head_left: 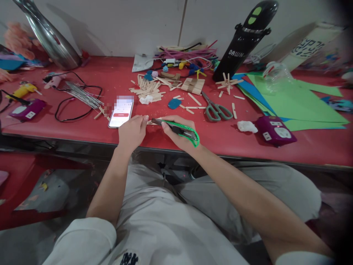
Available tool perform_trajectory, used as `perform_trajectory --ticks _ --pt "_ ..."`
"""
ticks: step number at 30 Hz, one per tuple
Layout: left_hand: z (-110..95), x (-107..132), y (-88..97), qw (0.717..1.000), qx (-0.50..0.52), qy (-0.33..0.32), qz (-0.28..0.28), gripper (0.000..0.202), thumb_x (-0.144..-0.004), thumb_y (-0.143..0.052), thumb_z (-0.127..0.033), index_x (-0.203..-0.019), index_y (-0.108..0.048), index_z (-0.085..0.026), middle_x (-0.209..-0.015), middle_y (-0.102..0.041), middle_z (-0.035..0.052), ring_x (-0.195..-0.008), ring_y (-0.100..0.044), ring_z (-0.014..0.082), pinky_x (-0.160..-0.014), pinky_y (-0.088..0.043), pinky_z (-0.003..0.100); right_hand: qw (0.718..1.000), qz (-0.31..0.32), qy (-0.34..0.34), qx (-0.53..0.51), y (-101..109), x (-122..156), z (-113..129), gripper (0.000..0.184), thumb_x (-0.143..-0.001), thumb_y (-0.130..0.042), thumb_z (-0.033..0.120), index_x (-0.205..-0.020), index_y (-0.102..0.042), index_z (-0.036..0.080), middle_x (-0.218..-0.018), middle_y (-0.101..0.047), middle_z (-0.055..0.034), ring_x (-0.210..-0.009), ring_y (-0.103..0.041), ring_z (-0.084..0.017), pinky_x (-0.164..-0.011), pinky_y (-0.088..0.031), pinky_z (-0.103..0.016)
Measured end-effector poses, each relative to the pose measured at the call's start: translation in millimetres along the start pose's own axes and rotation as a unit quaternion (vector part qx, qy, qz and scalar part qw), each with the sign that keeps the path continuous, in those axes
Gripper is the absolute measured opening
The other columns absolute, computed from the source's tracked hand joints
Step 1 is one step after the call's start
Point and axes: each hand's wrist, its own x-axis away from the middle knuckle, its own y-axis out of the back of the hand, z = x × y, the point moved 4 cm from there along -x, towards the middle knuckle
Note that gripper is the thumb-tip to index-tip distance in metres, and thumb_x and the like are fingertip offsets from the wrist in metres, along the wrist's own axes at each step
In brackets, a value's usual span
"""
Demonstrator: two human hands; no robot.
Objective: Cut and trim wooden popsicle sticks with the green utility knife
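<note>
My right hand [180, 135] is wrapped round a green and black utility knife [179, 129], its tip pointing left along the red table's [82, 125] front edge. My left hand [134, 130] presses its fingertips down on a thin wooden stick [151, 122] that lies right at the knife's tip. A white phone [121, 113] with a lit screen lies just left of my left hand. Behind the hands sits a pile of wooden craft sticks [147, 90], with a small panel of joined sticks [193, 85] to its right.
Green-handled scissors [216, 109] lie to the right, then a purple device [275, 130] and sheets of green paper [292, 103]. A black bottle [244, 40] leans at the back. On the left lie a black cable [78, 106], metal wires and a yellow glue gun [23, 90].
</note>
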Motion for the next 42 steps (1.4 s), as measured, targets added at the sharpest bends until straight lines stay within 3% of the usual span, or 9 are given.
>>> perform_trajectory --ticks 5,10,17,42 --pt "-0.2 0.0 -2.0 0.999 0.000 -0.035 -0.023 0.050 -0.108 -0.023 -0.041 -0.097 -0.066 -0.018 -0.099 -0.070 0.0096 -0.093 -0.067 0.0225 -0.067 -0.041 0.031 1.000 -0.010 0.024 -0.006 0.3 -0.5 0.5 0.014 -0.092 -0.064 0.031 -0.095 -0.072 0.019 -0.089 -0.077 -0.0036 -0.076 -0.072 -0.015 -0.076 -0.058 -0.026" --pt "2.2 0.3 -4.4 0.998 0.024 -0.052 -0.031 0.037 -0.106 -0.031 -0.032 -0.104 -0.065 -0.019 -0.109 -0.071 0.0090 -0.100 -0.067 0.0224 -0.079 -0.048 0.033 1.000 -0.004 0.023 -0.002 0.0 -0.2 -1.5 0.015 -0.092 -0.065 0.031 -0.095 -0.073 0.019 -0.088 -0.077 -0.0039 -0.076 -0.072 -0.015 -0.075 -0.058 -0.026" --pt "2.8 -0.1 -5.3 0.999 0.017 -0.037 -0.024 0.035 -0.104 -0.035 -0.029 -0.111 -0.067 -0.018 -0.115 -0.071 0.0081 -0.104 -0.067 0.0241 -0.078 -0.050 0.034 1.000 -0.010 0.026 -0.002 0.2 0.2 -0.5 0.015 -0.093 -0.064 0.030 -0.097 -0.074 0.019 -0.091 -0.078 -0.0048 -0.078 -0.073 -0.015 -0.077 -0.058 -0.026" --pt "1.0 0.2 -6.2 0.998 0.015 -0.056 -0.022 0.036 -0.104 -0.039 -0.033 -0.104 -0.072 -0.017 -0.120 -0.071 0.0094 -0.106 -0.069 0.0242 -0.080 -0.053 0.035 0.999 0.021 0.009 -0.023 -3.7 0.3 -1.9 0.014 -0.092 -0.063 0.029 -0.095 -0.074 0.020 -0.095 -0.080 -0.0051 -0.083 -0.075 -0.017 -0.082 -0.061 -0.029"
